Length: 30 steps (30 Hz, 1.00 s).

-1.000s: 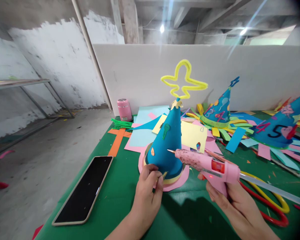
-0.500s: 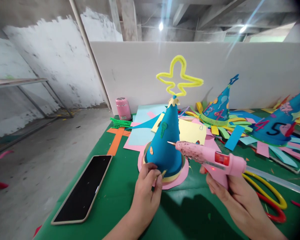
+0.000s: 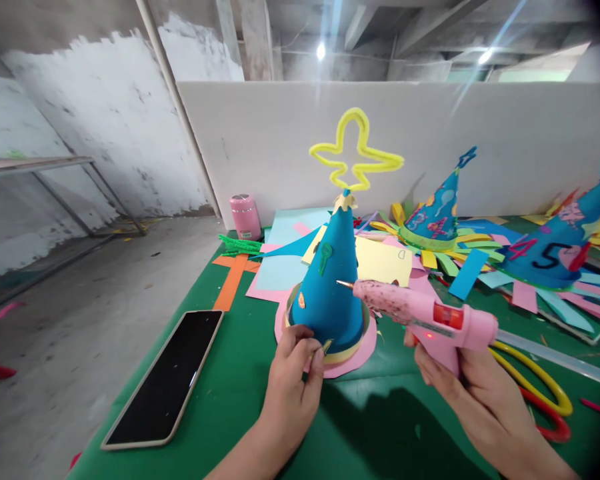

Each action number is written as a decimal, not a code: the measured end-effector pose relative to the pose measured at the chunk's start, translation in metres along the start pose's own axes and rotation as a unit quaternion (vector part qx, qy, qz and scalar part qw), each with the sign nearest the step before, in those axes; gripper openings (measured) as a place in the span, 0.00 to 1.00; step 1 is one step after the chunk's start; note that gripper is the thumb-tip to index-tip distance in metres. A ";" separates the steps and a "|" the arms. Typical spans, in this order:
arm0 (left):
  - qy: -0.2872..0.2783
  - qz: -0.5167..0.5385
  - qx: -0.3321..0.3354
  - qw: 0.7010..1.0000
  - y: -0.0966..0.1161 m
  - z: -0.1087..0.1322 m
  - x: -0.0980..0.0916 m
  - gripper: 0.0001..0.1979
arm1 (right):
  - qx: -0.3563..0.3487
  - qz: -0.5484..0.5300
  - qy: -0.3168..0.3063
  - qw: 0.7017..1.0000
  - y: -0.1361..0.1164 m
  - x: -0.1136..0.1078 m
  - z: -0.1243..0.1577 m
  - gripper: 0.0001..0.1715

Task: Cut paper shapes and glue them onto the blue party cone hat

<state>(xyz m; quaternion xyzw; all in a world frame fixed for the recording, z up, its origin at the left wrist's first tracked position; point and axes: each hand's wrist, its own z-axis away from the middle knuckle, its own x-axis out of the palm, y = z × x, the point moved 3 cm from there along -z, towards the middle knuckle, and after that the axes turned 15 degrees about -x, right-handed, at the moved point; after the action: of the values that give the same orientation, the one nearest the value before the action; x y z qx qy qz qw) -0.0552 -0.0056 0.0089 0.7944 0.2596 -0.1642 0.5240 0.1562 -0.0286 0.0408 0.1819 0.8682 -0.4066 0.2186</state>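
A blue cone party hat [image 3: 334,287] stands upright on the table, topped by a yellow pipe-cleaner shape [image 3: 356,150]. Around its base runs a pale yellow paper band [image 3: 347,353], over a pink paper brim [image 3: 365,363]. My left hand [image 3: 297,373] is closed at the front of the base, its fingertips pinching the band; part of it is hidden behind them. In my right hand [image 3: 460,387] is a pink glue gun [image 3: 420,312], its red light lit. The nozzle points left, in front of the cone's side; I cannot tell whether it touches.
A phone [image 3: 165,380] lies at the left edge of the green table [image 3: 250,407]. Scissors [image 3: 555,387] lie behind my right hand. Two decorated hats [image 3: 433,217] stand at the right among paper strips. A pink flask [image 3: 245,217] is at the back, before a white panel [image 3: 265,140].
The glue gun has shifted slightly right with my right hand. My left hand keeps its pinch at the hat's base.
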 end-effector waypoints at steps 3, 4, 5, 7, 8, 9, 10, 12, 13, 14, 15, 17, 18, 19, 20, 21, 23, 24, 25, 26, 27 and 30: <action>0.002 0.001 0.002 1.000 0.000 0.000 0.000 0.07 | 0.015 -0.014 0.005 1.000 -0.002 0.004 0.000 0.12; 0.002 0.000 0.004 1.000 0.000 0.000 0.000 0.07 | 0.025 -0.018 0.006 1.000 -0.001 0.006 0.001 0.12; 0.001 0.000 0.006 1.000 0.000 0.000 0.000 0.07 | 0.034 -0.021 0.006 0.999 -0.001 0.008 0.003 0.13; -0.001 -0.001 0.008 1.000 0.000 0.000 0.000 0.07 | 0.046 -0.026 0.002 0.999 0.002 0.010 0.008 0.13; -0.002 -0.002 0.008 1.000 0.000 0.000 0.000 0.07 | 0.046 -0.027 -0.005 0.999 0.003 0.011 0.010 0.14; -0.001 -0.002 0.009 1.000 0.000 0.000 0.000 0.07 | 0.040 -0.025 -0.011 0.999 0.004 0.011 0.011 0.14; -0.001 -0.002 0.009 1.000 0.000 0.000 0.000 0.07 | 0.032 -0.019 -0.015 0.999 0.005 0.010 0.011 0.14; -0.001 -0.001 0.008 1.000 0.000 0.000 0.000 0.07 | 0.019 -0.013 -0.020 1.000 0.005 0.008 0.009 0.13; -0.001 0.000 0.006 1.000 0.000 0.000 0.000 0.07 | 0.017 -0.015 -0.017 1.000 0.004 0.007 0.007 0.13; 0.000 0.000 0.006 1.000 0.000 0.000 0.000 0.07 | 0.017 -0.018 -0.010 1.000 0.004 0.006 0.005 0.12; 0.001 -0.001 0.006 1.000 0.000 0.000 0.000 0.07 | 0.019 -0.022 0.001 1.000 0.002 0.005 0.003 0.12; 0.003 -0.003 0.007 1.000 -0.001 0.000 0.000 0.07 | 0.022 -0.025 0.018 0.999 0.000 0.004 0.002 0.12; 0.003 -0.004 0.008 1.000 -0.001 0.000 0.000 0.06 | 0.024 -0.023 0.020 0.999 0.000 0.005 0.002 0.12; 0.002 -0.005 0.006 1.000 -0.001 0.000 0.000 0.06 | 0.025 -0.022 0.013 0.999 0.000 0.006 0.004 0.12; 0.002 -0.005 0.003 1.000 -0.002 0.000 0.000 0.07 | 0.023 -0.021 0.001 1.000 0.001 0.007 0.005 0.12; 0.001 -0.005 0.000 1.000 -0.002 0.000 0.000 0.07 | 0.018 -0.022 -0.011 1.000 0.002 0.008 0.007 0.12; -0.001 -0.005 -0.005 1.000 -0.002 0.000 0.000 0.07 | 0.008 -0.028 -0.027 0.999 0.005 0.009 0.012 0.14; -0.003 -0.005 -0.006 1.000 -0.002 0.000 0.000 0.07 | 0.008 -0.026 -0.027 0.999 0.006 0.008 0.013 0.15; -0.004 -0.004 -0.005 1.000 -0.002 0.001 0.000 0.07 | 0.012 -0.020 -0.021 1.000 0.008 0.007 0.014 0.15; -0.005 -0.004 -0.003 1.000 -0.002 0.001 0.000 0.07 | 0.015 -0.012 -0.013 1.000 0.009 0.005 0.014 0.14; -0.006 -0.003 -0.001 1.000 -0.002 0.001 0.000 0.06 | 0.015 -0.002 -0.007 1.000 0.010 0.003 0.013 0.14; -0.005 -0.002 0.000 1.000 -0.003 0.002 0.000 0.07 | -0.005 0.017 0.004 1.000 0.007 -0.002 0.006 0.12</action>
<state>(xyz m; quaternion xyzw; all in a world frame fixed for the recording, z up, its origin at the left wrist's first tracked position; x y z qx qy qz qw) -0.0566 -0.0061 0.0060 0.7930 0.2586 -0.1689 0.5251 0.1628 -0.0296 0.0338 0.1974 0.8680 -0.3974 0.2228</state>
